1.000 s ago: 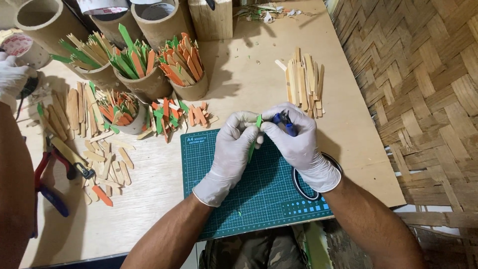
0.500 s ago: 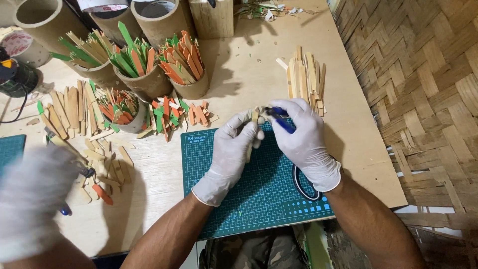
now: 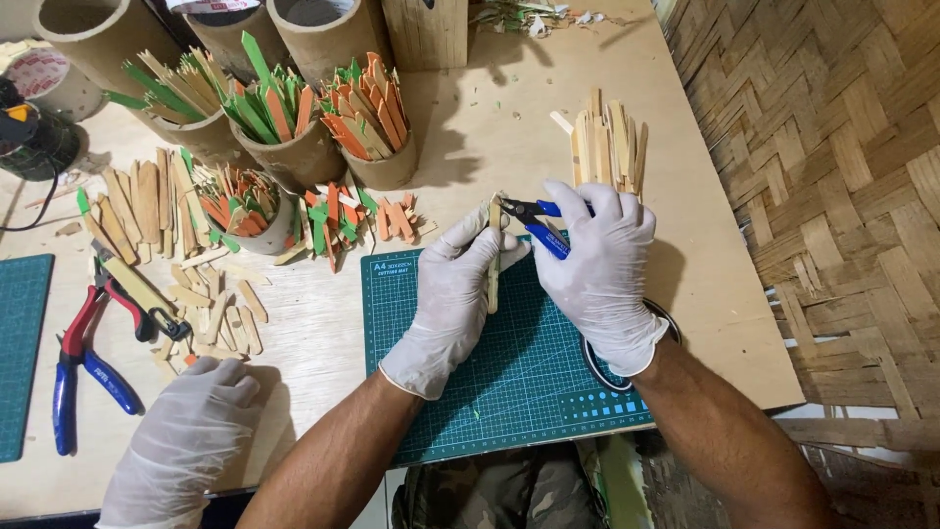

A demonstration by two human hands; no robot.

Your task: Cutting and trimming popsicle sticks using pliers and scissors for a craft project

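My left hand [image 3: 452, 294], in a white glove, holds a thin plain bamboo strip [image 3: 494, 264] upright over the green cutting mat [image 3: 529, 392]. My right hand [image 3: 597, 269], also gloved, grips small blue-handled cutters [image 3: 539, 223], whose black jaws meet the top end of the strip. Both hands hover above the mat's upper edge, close together.
Another person's gloved hand [image 3: 181, 441] rests at the lower left near red-and-blue pliers [image 3: 83, 358]. Cardboard tubes and cups [image 3: 304, 147] hold green and orange sticks. Loose strips lie scattered at left [image 3: 147, 211], and a plain bundle [image 3: 607, 142] at right. A woven bamboo mat [image 3: 832, 196] borders the table.
The green-tipped piece seen between my hands earlier is gone; a plain strip now stands in my left hand with the cutters at its top. The other person's hand moved to the lower left.
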